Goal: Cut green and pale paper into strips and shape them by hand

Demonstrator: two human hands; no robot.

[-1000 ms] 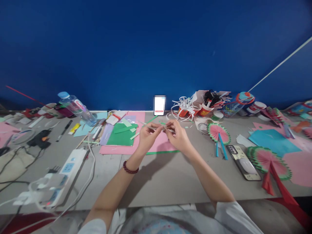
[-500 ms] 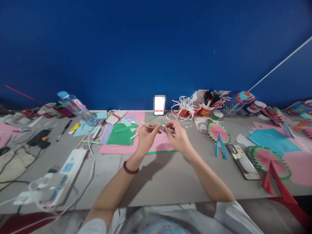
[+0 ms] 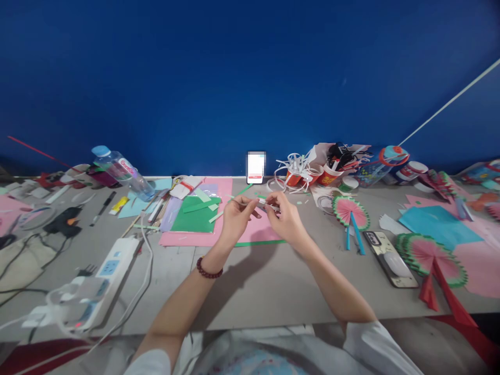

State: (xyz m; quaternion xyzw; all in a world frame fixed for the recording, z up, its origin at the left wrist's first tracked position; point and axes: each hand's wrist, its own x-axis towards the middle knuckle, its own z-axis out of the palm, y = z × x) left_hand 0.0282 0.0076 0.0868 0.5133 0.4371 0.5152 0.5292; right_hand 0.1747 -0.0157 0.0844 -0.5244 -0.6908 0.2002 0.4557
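Note:
Over the pink paper, both hands meet with their fingertips almost touching. A small, narrow white strip spans the gap between them; its exact kind is too small to make out. My left hand is closed, pinching one end between thumb and fingers. The other end sits in the closed fingers of my right hand. To the left of my left hand, a green sheet in a clear sleeve lies on the pink paper, with pale green strips on top.
A lit phone leans on the blue wall behind my hands. Cups of white strips stand behind on the right, near a watermelon-patterned paper fan. On the left are a tilted bottle and a power strip with trailing cables.
The white strip shows more plainly between the fingertips, which have shifted slightly. Both arms stay in almost the same place.

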